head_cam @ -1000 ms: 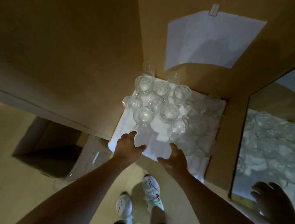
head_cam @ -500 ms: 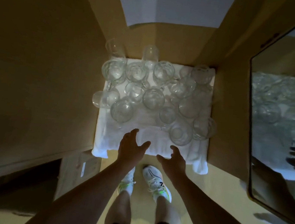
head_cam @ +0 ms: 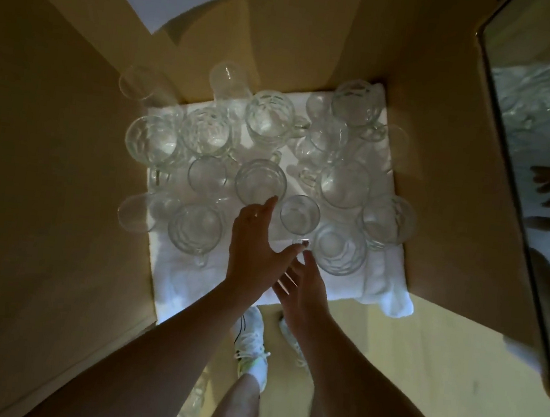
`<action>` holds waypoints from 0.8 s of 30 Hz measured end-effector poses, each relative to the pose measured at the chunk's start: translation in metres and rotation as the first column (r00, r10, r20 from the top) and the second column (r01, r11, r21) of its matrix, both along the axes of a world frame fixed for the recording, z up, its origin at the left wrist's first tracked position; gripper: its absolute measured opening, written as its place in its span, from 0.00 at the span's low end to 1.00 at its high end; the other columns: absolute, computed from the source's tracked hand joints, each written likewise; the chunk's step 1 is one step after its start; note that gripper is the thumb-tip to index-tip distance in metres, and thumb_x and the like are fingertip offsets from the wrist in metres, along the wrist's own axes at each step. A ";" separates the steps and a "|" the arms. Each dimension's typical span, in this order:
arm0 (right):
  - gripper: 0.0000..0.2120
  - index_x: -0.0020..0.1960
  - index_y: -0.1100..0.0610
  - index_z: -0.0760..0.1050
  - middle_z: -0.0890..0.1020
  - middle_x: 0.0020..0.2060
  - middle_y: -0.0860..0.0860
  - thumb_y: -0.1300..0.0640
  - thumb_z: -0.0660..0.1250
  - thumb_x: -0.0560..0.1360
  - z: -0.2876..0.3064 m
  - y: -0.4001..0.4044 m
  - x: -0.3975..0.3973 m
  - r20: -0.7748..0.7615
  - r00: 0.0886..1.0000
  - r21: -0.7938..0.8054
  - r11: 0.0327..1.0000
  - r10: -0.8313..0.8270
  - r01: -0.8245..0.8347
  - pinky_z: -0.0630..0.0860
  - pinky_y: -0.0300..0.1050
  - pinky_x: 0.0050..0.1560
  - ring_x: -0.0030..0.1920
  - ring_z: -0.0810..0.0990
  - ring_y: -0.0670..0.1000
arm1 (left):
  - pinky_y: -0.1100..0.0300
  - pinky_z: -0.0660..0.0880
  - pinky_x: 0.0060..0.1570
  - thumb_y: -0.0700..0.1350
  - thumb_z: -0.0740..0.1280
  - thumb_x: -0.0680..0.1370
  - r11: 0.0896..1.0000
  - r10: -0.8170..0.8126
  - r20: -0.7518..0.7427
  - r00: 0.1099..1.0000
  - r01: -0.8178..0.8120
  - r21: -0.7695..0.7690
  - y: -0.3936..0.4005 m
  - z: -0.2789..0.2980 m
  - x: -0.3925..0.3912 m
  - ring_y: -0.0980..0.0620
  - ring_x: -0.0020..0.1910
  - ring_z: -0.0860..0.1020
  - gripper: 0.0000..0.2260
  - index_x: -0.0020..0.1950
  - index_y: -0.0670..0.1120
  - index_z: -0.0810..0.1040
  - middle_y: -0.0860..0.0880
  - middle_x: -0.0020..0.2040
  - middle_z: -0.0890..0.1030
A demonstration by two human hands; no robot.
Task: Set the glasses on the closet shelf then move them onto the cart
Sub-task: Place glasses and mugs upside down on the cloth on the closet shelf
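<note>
Glass mugs (head_cam: 269, 123) crowd a white towel (head_cam: 190, 277).
Both hands reach over the towel's near edge, fingers spread, gripping nothing: left hand (head_cam: 254, 243) by a small glass (head_cam: 299, 215), right hand (head_cam: 302, 287) just below.

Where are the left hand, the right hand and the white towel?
left hand (head_cam: 254, 240): head view, back of the hand.
right hand (head_cam: 304, 288): head view, back of the hand.
white towel (head_cam: 187, 273): head view, bare front-left part.
</note>
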State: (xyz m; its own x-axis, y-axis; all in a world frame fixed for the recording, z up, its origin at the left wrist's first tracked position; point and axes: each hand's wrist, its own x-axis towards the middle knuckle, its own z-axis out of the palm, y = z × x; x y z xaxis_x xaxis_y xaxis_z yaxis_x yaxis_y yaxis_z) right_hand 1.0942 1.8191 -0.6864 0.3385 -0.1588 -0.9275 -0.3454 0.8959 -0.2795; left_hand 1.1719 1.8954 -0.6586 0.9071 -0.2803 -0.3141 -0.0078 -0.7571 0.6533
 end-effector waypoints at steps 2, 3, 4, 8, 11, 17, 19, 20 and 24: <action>0.13 0.63 0.56 0.80 0.85 0.57 0.57 0.53 0.67 0.81 -0.005 -0.001 0.004 0.001 0.993 0.051 0.992 -0.114 0.114 0.76 0.59 0.67 0.60 0.83 0.58 | 0.60 0.65 0.63 0.61 0.78 0.69 0.999 -0.044 0.018 0.999 0.043 0.027 -0.003 -0.006 0.004 0.46 0.70 0.68 0.42 0.78 0.50 0.66 0.44 0.69 0.72; 0.11 0.61 0.57 0.80 0.84 0.58 0.58 0.55 0.67 0.80 -0.006 -0.001 0.005 0.003 0.989 0.067 0.987 -0.146 0.146 0.75 0.60 0.67 0.61 0.82 0.59 | 0.60 0.64 0.62 0.60 0.78 0.68 0.998 -0.058 0.012 0.998 0.058 0.036 -0.004 -0.008 0.006 0.46 0.70 0.68 0.42 0.78 0.50 0.66 0.44 0.69 0.71; 0.10 0.59 0.56 0.80 0.83 0.59 0.59 0.56 0.66 0.80 -0.006 -0.001 0.006 0.010 0.987 0.088 0.983 -0.163 0.162 0.75 0.60 0.67 0.61 0.82 0.59 | 0.61 0.64 0.62 0.60 0.78 0.68 0.997 -0.066 0.004 0.998 0.066 0.044 -0.005 -0.010 0.009 0.46 0.69 0.69 0.41 0.77 0.51 0.67 0.44 0.69 0.71; 0.09 0.58 0.53 0.80 0.82 0.61 0.59 0.56 0.66 0.80 -0.009 -0.002 0.009 0.012 0.982 0.157 0.970 -0.191 0.187 0.73 0.60 0.68 0.62 0.81 0.58 | 0.60 0.66 0.59 0.61 0.79 0.68 0.994 -0.094 0.006 0.996 0.093 0.065 -0.008 -0.014 0.018 0.46 0.68 0.70 0.40 0.76 0.52 0.69 0.45 0.68 0.70; 0.13 0.63 0.52 0.80 0.82 0.62 0.57 0.56 0.67 0.79 -0.009 -0.002 0.009 0.009 0.976 0.177 0.961 -0.219 0.214 0.73 0.61 0.69 0.63 0.80 0.59 | 0.61 0.68 0.56 0.62 0.78 0.68 0.993 -0.102 0.009 0.995 0.101 0.069 -0.008 -0.015 0.022 0.48 0.67 0.71 0.40 0.76 0.54 0.69 0.46 0.67 0.70; 0.14 0.62 0.53 0.82 0.81 0.62 0.57 0.57 0.70 0.77 0.002 -0.005 0.001 0.000 0.970 0.174 0.955 -0.245 0.241 0.72 0.60 0.69 0.64 0.79 0.60 | 0.60 0.69 0.55 0.61 0.79 0.67 0.994 -0.094 0.029 0.995 0.092 0.058 -0.009 -0.010 0.022 0.48 0.65 0.73 0.37 0.74 0.54 0.72 0.47 0.65 0.72; 0.13 0.61 0.55 0.82 0.81 0.62 0.58 0.58 0.70 0.77 0.007 -0.008 -0.005 -0.017 0.974 0.168 0.959 -0.227 0.226 0.72 0.59 0.69 0.64 0.79 0.61 | 0.57 0.73 0.55 0.61 0.80 0.66 0.996 -0.076 0.059 0.995 0.074 0.040 -0.005 -0.009 0.019 0.47 0.63 0.74 0.36 0.70 0.52 0.75 0.48 0.64 0.74; 0.13 0.61 0.56 0.81 0.81 0.62 0.60 0.58 0.69 0.77 0.009 -0.009 -0.008 -0.028 0.975 0.165 0.961 -0.218 0.220 0.73 0.59 0.69 0.63 0.79 0.61 | 0.55 0.75 0.55 0.61 0.81 0.65 0.997 -0.070 0.077 0.995 0.068 0.030 -0.003 -0.008 0.017 0.47 0.62 0.75 0.36 0.69 0.51 0.76 0.48 0.63 0.75; 0.09 0.56 0.61 0.77 0.79 0.63 0.64 0.60 0.68 0.78 0.014 -0.012 -0.025 -0.072 0.982 0.137 0.974 -0.175 0.183 0.76 0.55 0.64 0.62 0.80 0.62 | 0.53 0.75 0.55 0.60 0.81 0.63 0.999 -0.050 0.107 0.993 0.050 -0.002 0.007 0.001 0.005 0.45 0.58 0.77 0.36 0.66 0.48 0.76 0.49 0.63 0.77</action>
